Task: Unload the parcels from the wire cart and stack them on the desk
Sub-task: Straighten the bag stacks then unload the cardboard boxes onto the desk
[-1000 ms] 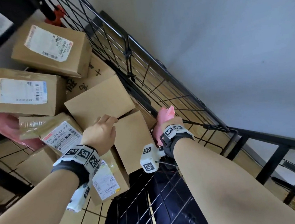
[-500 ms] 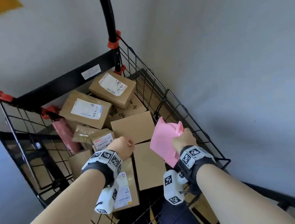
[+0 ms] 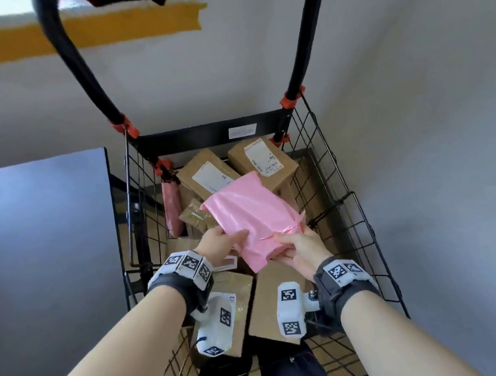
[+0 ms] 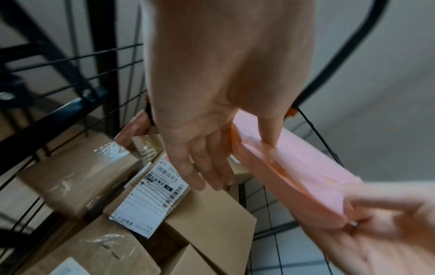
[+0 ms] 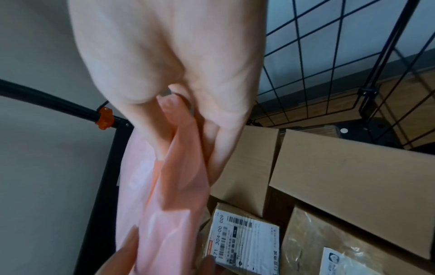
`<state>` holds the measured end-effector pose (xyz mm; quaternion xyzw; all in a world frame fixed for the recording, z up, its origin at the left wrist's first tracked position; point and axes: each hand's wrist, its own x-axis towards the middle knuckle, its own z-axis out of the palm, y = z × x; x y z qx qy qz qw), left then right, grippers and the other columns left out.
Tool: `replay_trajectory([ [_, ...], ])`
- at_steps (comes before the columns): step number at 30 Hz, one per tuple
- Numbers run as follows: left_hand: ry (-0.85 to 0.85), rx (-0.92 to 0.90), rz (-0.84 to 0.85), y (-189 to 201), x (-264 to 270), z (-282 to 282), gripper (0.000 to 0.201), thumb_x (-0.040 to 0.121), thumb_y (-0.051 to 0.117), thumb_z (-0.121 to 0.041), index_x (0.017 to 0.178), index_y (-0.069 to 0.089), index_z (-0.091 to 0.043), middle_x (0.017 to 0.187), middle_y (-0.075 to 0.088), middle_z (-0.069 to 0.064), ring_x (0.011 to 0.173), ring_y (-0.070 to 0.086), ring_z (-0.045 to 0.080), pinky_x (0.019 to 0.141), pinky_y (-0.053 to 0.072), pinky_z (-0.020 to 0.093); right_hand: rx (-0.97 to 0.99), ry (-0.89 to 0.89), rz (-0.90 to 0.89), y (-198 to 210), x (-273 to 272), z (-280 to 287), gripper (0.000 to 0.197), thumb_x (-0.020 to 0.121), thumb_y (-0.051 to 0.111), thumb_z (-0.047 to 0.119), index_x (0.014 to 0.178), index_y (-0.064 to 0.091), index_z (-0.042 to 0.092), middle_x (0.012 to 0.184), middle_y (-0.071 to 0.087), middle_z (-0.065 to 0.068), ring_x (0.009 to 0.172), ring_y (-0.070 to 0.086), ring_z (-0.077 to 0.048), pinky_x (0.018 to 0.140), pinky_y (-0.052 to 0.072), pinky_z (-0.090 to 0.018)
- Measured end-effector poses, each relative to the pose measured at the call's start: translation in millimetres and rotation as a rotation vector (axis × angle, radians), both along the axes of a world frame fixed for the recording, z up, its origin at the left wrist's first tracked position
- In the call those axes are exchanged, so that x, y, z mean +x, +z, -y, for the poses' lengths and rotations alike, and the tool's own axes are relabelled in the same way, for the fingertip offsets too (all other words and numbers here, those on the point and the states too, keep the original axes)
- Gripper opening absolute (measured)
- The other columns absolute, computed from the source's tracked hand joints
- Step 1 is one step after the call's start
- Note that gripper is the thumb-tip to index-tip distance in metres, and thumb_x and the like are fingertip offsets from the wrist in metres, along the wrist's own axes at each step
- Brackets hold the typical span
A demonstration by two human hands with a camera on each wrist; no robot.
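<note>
A pink plastic mailer [image 3: 249,212] [image 4: 306,176] [image 5: 169,186] hangs above the black wire cart [image 3: 343,198], held by both hands. My right hand [image 3: 290,244] [image 5: 183,126] grips its near end, fingers and thumb closed over the crumpled plastic. My left hand [image 3: 220,242] [image 4: 240,161] holds its left edge, with the thumb on top and straight fingers beneath. Below, the cart holds several brown cardboard parcels [image 3: 260,161], some with white labels [image 4: 150,197] [image 5: 244,234].
A second pink mailer [image 3: 172,208] stands against the cart's left wall. The cart's black loop handle [image 3: 78,68] rises at the far end. A blue-grey flat surface [image 3: 39,242] lies left of the cart, and a grey wall [image 3: 432,105] runs along the right.
My right hand has drawn the pink mailer up from the cart's right side to above its middle. My left hand has left the brown box and taken the mailer's edge.
</note>
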<state>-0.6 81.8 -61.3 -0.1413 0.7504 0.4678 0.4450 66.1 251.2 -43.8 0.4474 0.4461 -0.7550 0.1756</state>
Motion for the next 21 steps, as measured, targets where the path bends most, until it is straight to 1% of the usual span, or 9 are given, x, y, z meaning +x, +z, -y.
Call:
replay_trajectory([
  [3, 0.215, 0.083, 0.024, 7.6, -2.9, 11.6, 0.034, 0.085, 0.067, -0.022, 0.112, 0.060, -0.003, 0.110, 0.066, 0.013, 0.102, 0.063, 0.030, 0.091, 0.052, 0.043, -0.013, 0.099, -0.031, 1.0, -10.9, 4.2, 0.048, 0.084, 0.057, -0.011, 0.129, 0.047, 0.002, 0.100, 0.065, -0.018, 0.086, 0.066, -0.032, 0.084, 0.054, -0.052],
  [4, 0.286, 0.115, 0.044, 12.5, -3.4, 14.3, 0.034, 0.085, 0.067, -0.018, 0.115, 0.059, -0.003, 0.109, 0.066, 0.013, 0.101, 0.062, 0.030, 0.089, 0.053, 0.043, -0.029, 0.122, -0.047, 1.5, -14.7, 5.3, 0.048, 0.084, 0.057, -0.011, 0.129, 0.047, 0.002, 0.100, 0.064, -0.019, 0.086, 0.066, -0.032, 0.082, 0.055, -0.052],
  [7, 0.415, 0.168, 0.051, 26.6, -3.6, 20.9, 0.037, 0.085, 0.067, -0.013, 0.119, 0.056, -0.004, 0.105, 0.064, 0.010, 0.094, 0.062, 0.026, 0.070, 0.054, 0.032, -0.091, 0.192, -0.085, 8.4, -26.8, 10.5, 0.047, 0.084, 0.057, -0.011, 0.129, 0.047, 0.001, 0.100, 0.065, -0.018, 0.080, 0.069, -0.027, 0.062, 0.059, -0.038],
  [8, 0.460, 0.173, 0.048, 29.2, -3.0, 24.3, 0.037, 0.085, 0.067, -0.013, 0.119, 0.057, -0.005, 0.108, 0.064, 0.011, 0.093, 0.062, 0.026, 0.068, 0.054, 0.030, -0.112, 0.222, -0.096, 10.3, -30.9, 13.0, 0.047, 0.084, 0.057, -0.011, 0.129, 0.047, 0.001, 0.100, 0.065, -0.018, 0.080, 0.068, -0.027, 0.060, 0.059, -0.037],
  [13, 0.683, 0.202, -0.031, 47.7, 4.1, 44.7, 0.033, 0.082, 0.070, -0.009, 0.113, 0.058, -0.008, 0.111, 0.066, 0.013, 0.094, 0.065, 0.028, 0.085, 0.055, 0.046, -0.170, 0.415, -0.114, 18.0, -50.0, 31.9, 0.050, 0.082, 0.060, -0.009, 0.129, 0.047, 0.000, 0.105, 0.063, -0.019, 0.088, 0.064, -0.031, 0.078, 0.057, -0.041],
  [16, 0.725, 0.182, -0.107, 68.9, 9.3, 67.4, 0.033, 0.084, 0.067, -0.007, 0.115, 0.056, -0.005, 0.112, 0.066, 0.013, 0.095, 0.065, 0.028, 0.080, 0.056, 0.041, -0.169, 0.488, -0.145, 34.1, -59.4, 49.9, 0.065, 0.070, 0.074, 0.003, 0.131, 0.049, 0.003, 0.110, 0.063, -0.017, 0.097, 0.062, -0.030, 0.091, 0.052, -0.046],
  [18, 0.731, 0.132, -0.173, 83.7, 11.1, 88.8, 0.039, 0.082, 0.070, -0.008, 0.118, 0.056, -0.004, 0.115, 0.065, 0.013, 0.101, 0.065, 0.030, 0.087, 0.054, 0.043, -0.169, 0.531, -0.178, 48.7, -66.2, 62.7, 0.074, 0.065, 0.080, 0.015, 0.132, 0.049, 0.005, 0.112, 0.063, -0.015, 0.100, 0.060, -0.029, 0.098, 0.047, -0.049],
  [19, 0.730, 0.116, -0.206, 91.9, 11.5, 100.2, 0.042, 0.081, 0.071, -0.007, 0.119, 0.056, -0.004, 0.115, 0.065, 0.013, 0.103, 0.064, 0.031, 0.090, 0.053, 0.043, -0.154, 0.568, -0.199, 57.2, -69.9, 70.0, 0.071, 0.067, 0.080, 0.018, 0.131, 0.050, 0.007, 0.113, 0.064, -0.014, 0.097, 0.061, -0.027, 0.095, 0.050, -0.047],
  [21, 0.726, 0.098, -0.254, 107.9, 13.3, 126.8, 0.043, 0.080, 0.072, -0.006, 0.120, 0.056, -0.004, 0.115, 0.066, 0.014, 0.102, 0.065, 0.030, 0.091, 0.053, 0.042, -0.094, 0.663, -0.254, 76.9, -75.7, 88.2, 0.055, 0.075, 0.073, 0.017, 0.126, 0.052, 0.011, 0.114, 0.065, -0.012, 0.090, 0.065, -0.024, 0.076, 0.056, -0.036],
])
